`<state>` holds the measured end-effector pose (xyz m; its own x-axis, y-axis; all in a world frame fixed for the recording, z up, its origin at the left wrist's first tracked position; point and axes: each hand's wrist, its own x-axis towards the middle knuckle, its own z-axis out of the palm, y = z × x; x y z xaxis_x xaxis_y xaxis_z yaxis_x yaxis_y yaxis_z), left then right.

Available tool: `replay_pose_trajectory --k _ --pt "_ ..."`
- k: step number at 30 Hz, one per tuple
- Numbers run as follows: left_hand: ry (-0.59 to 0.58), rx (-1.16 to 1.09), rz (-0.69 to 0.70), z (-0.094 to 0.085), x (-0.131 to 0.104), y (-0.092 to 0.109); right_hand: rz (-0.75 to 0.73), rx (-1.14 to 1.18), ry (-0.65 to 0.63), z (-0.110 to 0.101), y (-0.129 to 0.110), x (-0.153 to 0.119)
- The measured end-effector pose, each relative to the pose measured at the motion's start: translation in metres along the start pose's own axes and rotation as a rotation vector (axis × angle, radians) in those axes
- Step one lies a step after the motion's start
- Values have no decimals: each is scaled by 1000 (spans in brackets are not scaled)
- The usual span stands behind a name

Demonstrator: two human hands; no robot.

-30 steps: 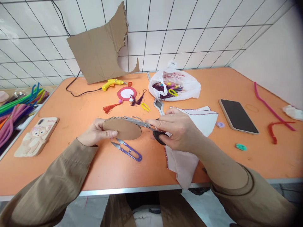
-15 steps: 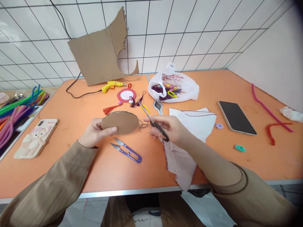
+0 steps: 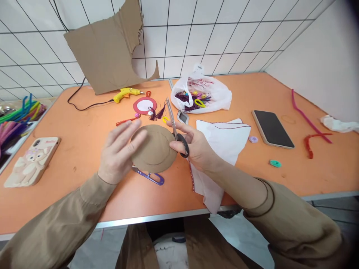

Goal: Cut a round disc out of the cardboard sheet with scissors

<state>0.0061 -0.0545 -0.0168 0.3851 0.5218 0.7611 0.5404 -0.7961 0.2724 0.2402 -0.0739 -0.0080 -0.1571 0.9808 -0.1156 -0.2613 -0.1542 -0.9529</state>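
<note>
A round cardboard disc (image 3: 153,147) with a curved line on its face is held up above the table. My right hand (image 3: 196,145) pinches its right edge under the thumb and also holds black-handled scissors (image 3: 179,138), blades pointing up and away. My left hand (image 3: 119,153) is open, fingers spread along the disc's left edge; whether a fingertip touches it I cannot tell. Below the disc lie purple thread snips (image 3: 153,178), partly covered by it. Beyond it is a red-rimmed white round piece (image 3: 144,106) beside dark tassels (image 3: 160,113).
Torn cardboard (image 3: 103,52) leans on the tiled wall behind a yellow glue gun (image 3: 127,94). A white plastic bag (image 3: 218,93) holds tassels. White cloth (image 3: 221,140) lies at my right, near a phone (image 3: 273,129). A phone case (image 3: 32,160) and coloured pipe cleaners (image 3: 17,119) are leftward.
The disc has turned its other face toward me and moved slightly right. My left hand has let go and spread its fingers; my right hand now grips the disc's edge alongside the scissors.
</note>
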Motion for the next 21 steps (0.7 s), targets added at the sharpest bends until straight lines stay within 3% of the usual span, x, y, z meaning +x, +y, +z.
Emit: replay_pose_trajectory --k 2,7,9,11,14,21 --pt "31 -87 -103 2 1 -2 -52 -33 55 -2 -2 1" --pt "56 -848 -909 8 3 -6 -100 -39 96 -3 -1 3" --pt "-10 -1127 -1080 10 5 -2 -105 -33 103 -4 1 4" --pt "-99 -1265 -1119 12 5 5 -107 -36 110 -4 2 5" --pt "-189 -1252 -1127 14 4 18 -113 -73 107 -4 4 5" --pt "-207 -1113 -1138 12 3 28 -144 -132 85 -5 8 5"
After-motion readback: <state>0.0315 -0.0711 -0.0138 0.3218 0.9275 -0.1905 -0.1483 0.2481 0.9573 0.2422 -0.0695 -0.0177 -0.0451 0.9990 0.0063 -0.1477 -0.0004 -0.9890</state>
